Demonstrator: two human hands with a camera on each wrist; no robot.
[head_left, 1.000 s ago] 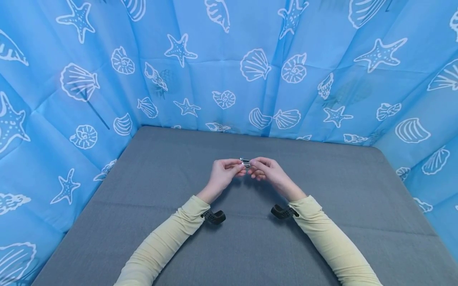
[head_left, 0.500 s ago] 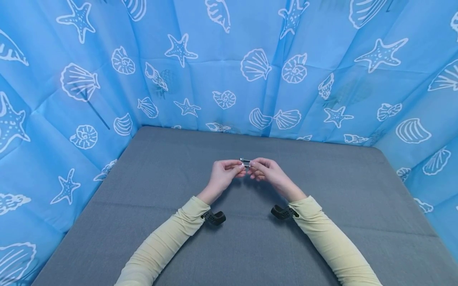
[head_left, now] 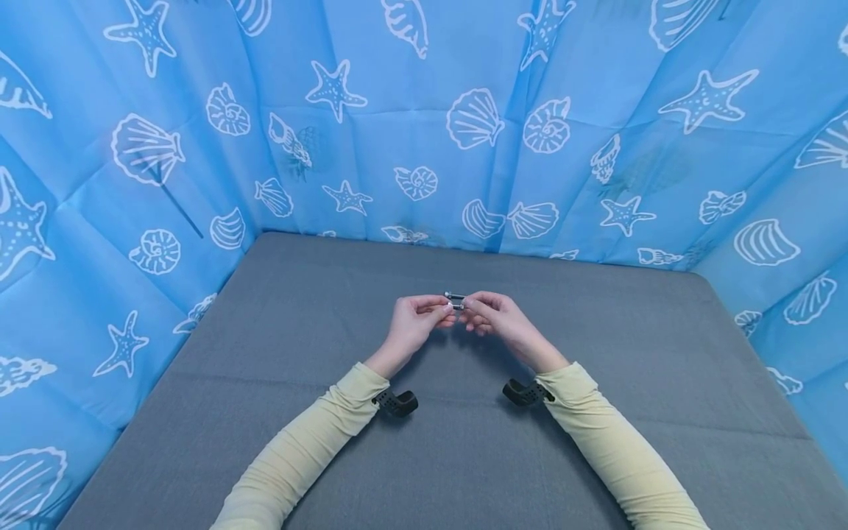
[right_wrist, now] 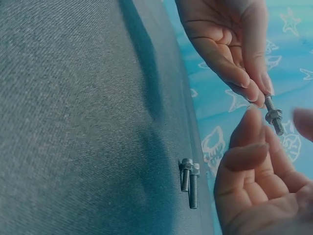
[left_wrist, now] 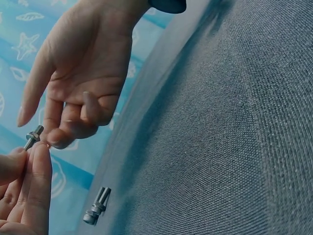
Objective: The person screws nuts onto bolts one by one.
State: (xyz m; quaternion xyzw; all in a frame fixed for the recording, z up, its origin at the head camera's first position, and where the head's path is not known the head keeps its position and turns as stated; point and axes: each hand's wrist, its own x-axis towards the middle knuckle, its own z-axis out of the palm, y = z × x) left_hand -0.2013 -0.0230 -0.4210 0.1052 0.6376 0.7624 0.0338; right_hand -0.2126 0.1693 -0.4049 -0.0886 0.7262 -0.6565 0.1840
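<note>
Over the far middle of the table, my left hand (head_left: pixel 409 327) pinches a small metal bolt (right_wrist: pixel 270 105) between thumb and fingers. A hex nut (right_wrist: pixel 274 116) sits on its thread, with the bolt's tip poking out past it. My right hand (head_left: pixel 503 327) is close by at that tip, fingers loosely bent. In the left wrist view the thumb of the right hand (left_wrist: pixel 88 73) stands off from the nut, its other fingers just beside it. The left fingers hide the bolt's other end. Two more metal bolts (left_wrist: pixel 98 205) lie side by side on the table beyond the hands.
A grey cloth-covered table (head_left: pixel 437 456) spreads under both arms. Blue curtains (head_left: pixel 371 154) printed with white shells and starfish stand along its back and sides. A black strap piece (head_left: pixel 397 403) hangs from the left wrist, another black strap piece (head_left: pixel 523 392) from the right.
Both hands keep nearly the same place, the left still pinching the bolt. Only slight finger movement shows around it, and the head view has shifted a little.
</note>
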